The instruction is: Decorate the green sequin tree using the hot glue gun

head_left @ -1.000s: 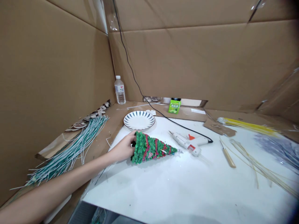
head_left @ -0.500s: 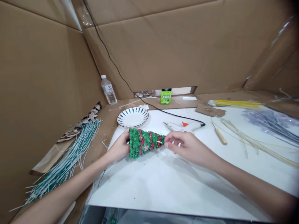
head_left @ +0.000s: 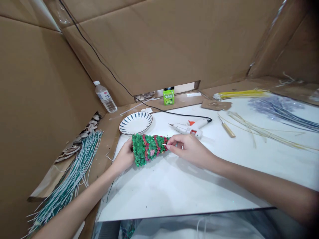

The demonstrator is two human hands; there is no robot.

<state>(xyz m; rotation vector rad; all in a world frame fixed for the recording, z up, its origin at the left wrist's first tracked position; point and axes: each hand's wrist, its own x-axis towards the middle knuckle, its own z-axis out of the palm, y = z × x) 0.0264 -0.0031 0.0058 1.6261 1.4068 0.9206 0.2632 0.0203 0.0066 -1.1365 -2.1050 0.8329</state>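
Observation:
A small green sequinned cone tree [head_left: 147, 150] with red bands lies on its side on the white board [head_left: 189, 189], tip pointing right. My left hand [head_left: 124, 158] grips its wide base. Fingers of my right hand [head_left: 187, 150] are pinched at the tree's tip, on a thin pale pin or stick. Just beyond the right hand lies a white glue gun [head_left: 188, 126], its black cord running up the cardboard wall.
A striped plate [head_left: 136, 122] sits behind the tree. A water bottle [head_left: 105, 97] and a green box [head_left: 168, 97] stand at the back. Green-white wire bundles [head_left: 69, 179] lie left. A wooden-handled awl [head_left: 226, 127], straw strands [head_left: 264, 132], yellow stems [head_left: 241, 94] and bluish stems [head_left: 281, 109] lie right.
My right hand came in and took hold at the tree's tip. The left hand stayed on the base. The view shifted down and tilted.

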